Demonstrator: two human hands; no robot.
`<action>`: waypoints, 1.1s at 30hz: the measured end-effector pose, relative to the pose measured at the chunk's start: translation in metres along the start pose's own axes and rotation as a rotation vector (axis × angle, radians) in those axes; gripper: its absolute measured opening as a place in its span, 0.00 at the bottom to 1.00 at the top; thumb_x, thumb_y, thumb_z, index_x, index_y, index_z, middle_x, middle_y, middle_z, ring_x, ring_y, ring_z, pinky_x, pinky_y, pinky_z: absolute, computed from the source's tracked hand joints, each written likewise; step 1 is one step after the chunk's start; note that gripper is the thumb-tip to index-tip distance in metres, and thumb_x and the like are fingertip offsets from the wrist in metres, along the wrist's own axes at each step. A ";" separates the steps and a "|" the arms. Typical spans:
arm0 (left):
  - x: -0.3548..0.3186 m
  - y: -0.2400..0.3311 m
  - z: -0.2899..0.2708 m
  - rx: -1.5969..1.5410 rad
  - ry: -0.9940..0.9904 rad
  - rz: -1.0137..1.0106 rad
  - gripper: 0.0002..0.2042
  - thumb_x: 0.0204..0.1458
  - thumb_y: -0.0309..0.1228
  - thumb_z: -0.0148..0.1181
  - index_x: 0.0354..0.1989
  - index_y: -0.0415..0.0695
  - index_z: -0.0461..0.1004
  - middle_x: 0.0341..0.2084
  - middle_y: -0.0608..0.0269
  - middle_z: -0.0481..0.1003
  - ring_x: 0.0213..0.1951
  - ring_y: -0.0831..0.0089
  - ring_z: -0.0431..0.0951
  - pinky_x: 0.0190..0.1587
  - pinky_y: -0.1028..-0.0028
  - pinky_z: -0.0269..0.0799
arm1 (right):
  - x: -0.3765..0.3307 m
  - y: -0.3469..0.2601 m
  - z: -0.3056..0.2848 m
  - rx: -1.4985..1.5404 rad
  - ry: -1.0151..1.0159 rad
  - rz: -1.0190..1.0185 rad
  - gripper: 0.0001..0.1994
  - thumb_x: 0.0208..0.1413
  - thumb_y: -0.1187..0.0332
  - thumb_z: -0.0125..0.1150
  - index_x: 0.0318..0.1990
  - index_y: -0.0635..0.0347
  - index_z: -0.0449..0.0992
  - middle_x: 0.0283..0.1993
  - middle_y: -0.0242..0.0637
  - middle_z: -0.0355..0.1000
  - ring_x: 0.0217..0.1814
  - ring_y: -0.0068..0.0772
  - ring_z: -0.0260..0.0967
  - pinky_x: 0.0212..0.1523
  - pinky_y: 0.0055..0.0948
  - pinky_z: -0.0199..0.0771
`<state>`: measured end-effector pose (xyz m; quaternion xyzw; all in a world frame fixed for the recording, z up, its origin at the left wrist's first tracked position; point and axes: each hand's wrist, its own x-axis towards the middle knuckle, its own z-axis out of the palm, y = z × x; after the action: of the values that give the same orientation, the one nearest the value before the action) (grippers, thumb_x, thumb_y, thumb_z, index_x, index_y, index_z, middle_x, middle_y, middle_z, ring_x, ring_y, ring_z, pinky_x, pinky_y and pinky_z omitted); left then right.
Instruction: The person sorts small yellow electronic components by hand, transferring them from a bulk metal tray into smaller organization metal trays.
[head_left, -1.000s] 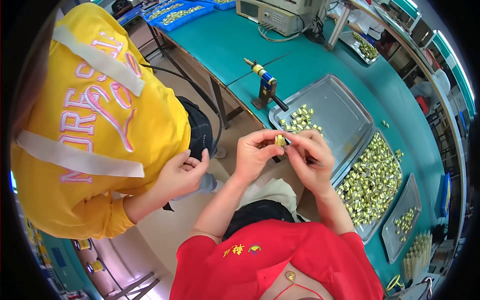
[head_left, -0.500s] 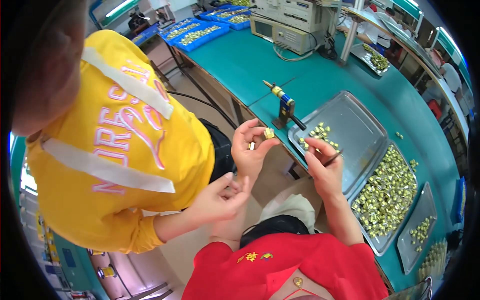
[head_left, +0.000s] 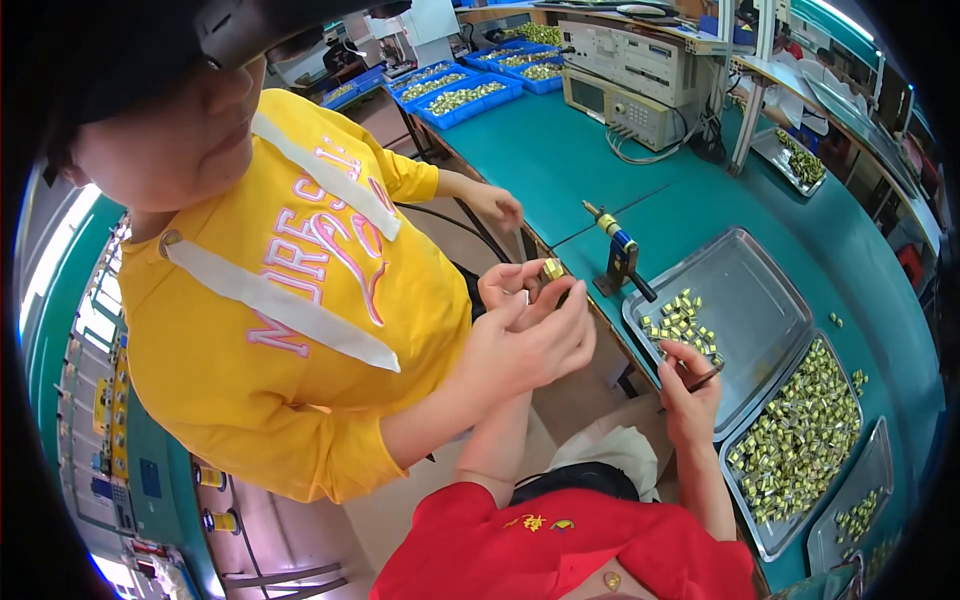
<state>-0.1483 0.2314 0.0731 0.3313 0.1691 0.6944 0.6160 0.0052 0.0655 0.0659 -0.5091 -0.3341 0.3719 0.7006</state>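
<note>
My left hand (head_left: 497,282) pinches a small yellow-wrapped transformer (head_left: 553,268) at its fingertips. In front of it, the hand (head_left: 545,345) of a person in a yellow hoodie (head_left: 300,260) covers much of my palm; whether the two touch I cannot tell. My right hand (head_left: 692,405) is closed round a slim dark tool (head_left: 708,376), its exact kind unclear, by the front edge of a grey metal tray (head_left: 760,290). Loose transformers (head_left: 683,322) lie in that tray's near left corner, just beyond my right fingers.
A second tray (head_left: 768,545) heaped with transformers (head_left: 795,440) overlaps the first. A smaller tray (head_left: 872,480) lies right of it. On the green bench (head_left: 520,130) stand a black bracket with a blue-and-yellow cylinder (head_left: 620,238), test instruments (head_left: 625,100) and blue bins (head_left: 465,105).
The view has shifted, so the scene sits further right and lower. The other person's near hand has moved over my left hand. Their far hand now shows by the bench edge.
</note>
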 end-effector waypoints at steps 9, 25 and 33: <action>0.029 0.017 -0.007 -0.460 -0.178 -0.527 0.13 0.45 0.37 0.48 0.27 0.39 0.71 0.27 0.53 0.75 0.34 0.56 0.77 0.43 0.64 0.71 | -0.009 0.001 -0.017 0.007 0.034 -0.005 0.11 0.52 0.78 0.59 0.43 0.62 0.75 0.28 0.21 0.64 0.24 0.10 0.57 0.22 0.14 0.52; 0.052 0.011 0.009 -0.129 -0.008 -0.096 0.21 0.58 0.31 0.52 0.58 0.46 0.55 0.31 0.63 0.72 0.23 0.82 0.64 0.24 0.81 0.58 | -0.031 -0.002 -0.043 -0.038 0.117 -0.001 0.05 0.49 0.79 0.62 0.35 0.67 0.77 0.20 0.26 0.65 0.16 0.12 0.56 0.16 0.14 0.51; -0.054 -0.009 -0.036 0.274 -0.349 -0.775 0.17 0.58 0.32 0.50 0.56 0.42 0.66 0.19 0.73 0.68 0.15 0.89 0.58 0.13 0.85 0.48 | -0.084 -0.019 -0.099 -0.141 0.116 0.187 0.08 0.60 0.73 0.53 0.38 0.69 0.77 0.20 0.37 0.72 0.12 0.13 0.53 0.13 0.15 0.49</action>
<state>-0.1649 0.1870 0.0279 0.4344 0.2645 0.3172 0.8005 0.0507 -0.0566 0.0515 -0.6066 -0.2693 0.3814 0.6435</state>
